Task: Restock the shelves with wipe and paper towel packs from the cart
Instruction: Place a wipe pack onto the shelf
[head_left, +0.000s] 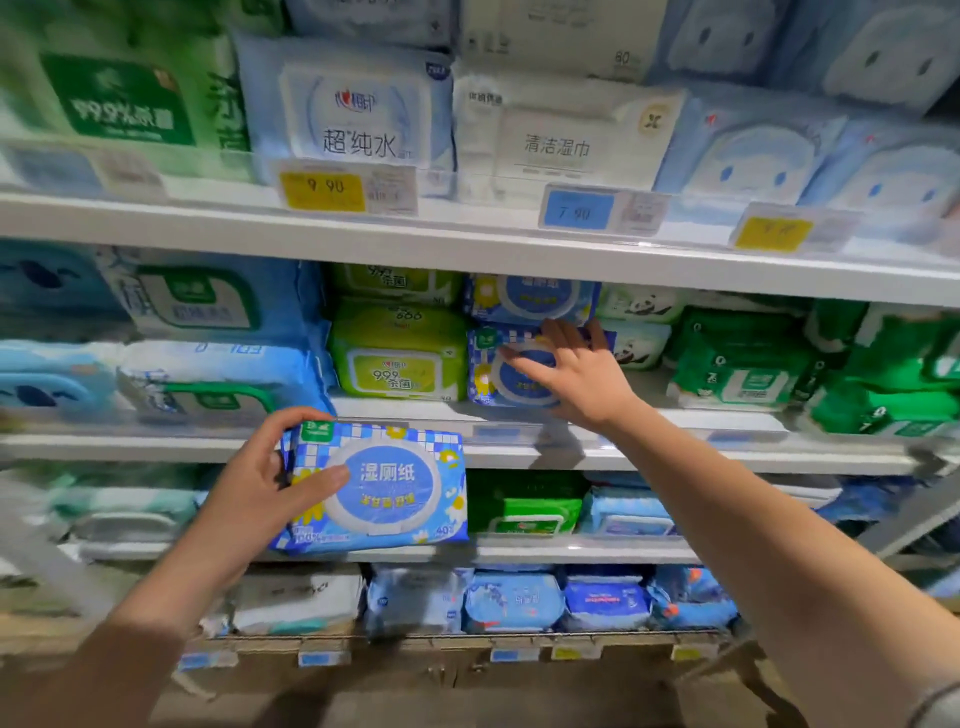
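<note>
Holding: I have the blue-and-white checkered soft wipe pack with a round blue lid (384, 488) in my left hand (254, 493), thumb across its face and fingers curled round its left end.
Right hand: my right hand (571, 376) lies spread and flat on the face of a matching checkered pack on the shelf (485, 376). It presses and grips nothing.
Stack: that pack sits on the white middle shelf (130, 446) with a second matching pack (530, 299) on top. Lime-green lidded packs (400, 364) touch it on the left, and white panda-print packs (641, 345) sit just beside it on the right.
Direction: the held pack hangs below and left of the stack, out in front of the shelf lip and apart from it.
Long axis: it runs left to right with the label towards me, like the stocked ones, so I judge no turn is needed.
Nearer hand: the right is at the slot and the left carries, so I judge the path goes up and to the right.
Unclear: I cannot tell what room is left above or behind the stack.
</note>
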